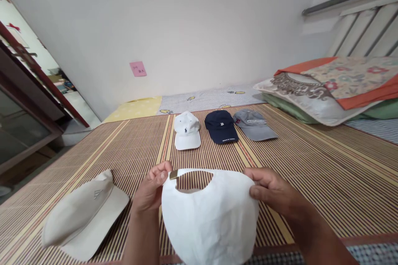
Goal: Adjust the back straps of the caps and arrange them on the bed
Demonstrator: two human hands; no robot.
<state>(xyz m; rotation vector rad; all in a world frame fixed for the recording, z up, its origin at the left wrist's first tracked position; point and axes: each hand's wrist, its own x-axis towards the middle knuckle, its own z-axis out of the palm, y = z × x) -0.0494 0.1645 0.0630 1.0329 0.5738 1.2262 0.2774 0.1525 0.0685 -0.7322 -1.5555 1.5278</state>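
Note:
A white baseball cap (214,215) hangs crown-down between my hands, its back opening and strap facing up. My left hand (152,186) pinches its edge beside a small brass-coloured buckle (173,174). On the other side my right hand (270,188) grips the rim between thumb and fingers. To the left lies a beige cap (85,215), partly flattened on the mat. Farther back, a white cap with a small dark logo (187,129), a navy cap (220,126) and a grey cap (253,124) sit in a row, brims toward me.
A striped bamboo mat (137,145) covers the bed. Stacked pillows (314,91) lie at the back right near a headboard (367,29). A pink note (138,68) is stuck to the wall (199,29). At far left is a doorway with a dark red frame (40,66).

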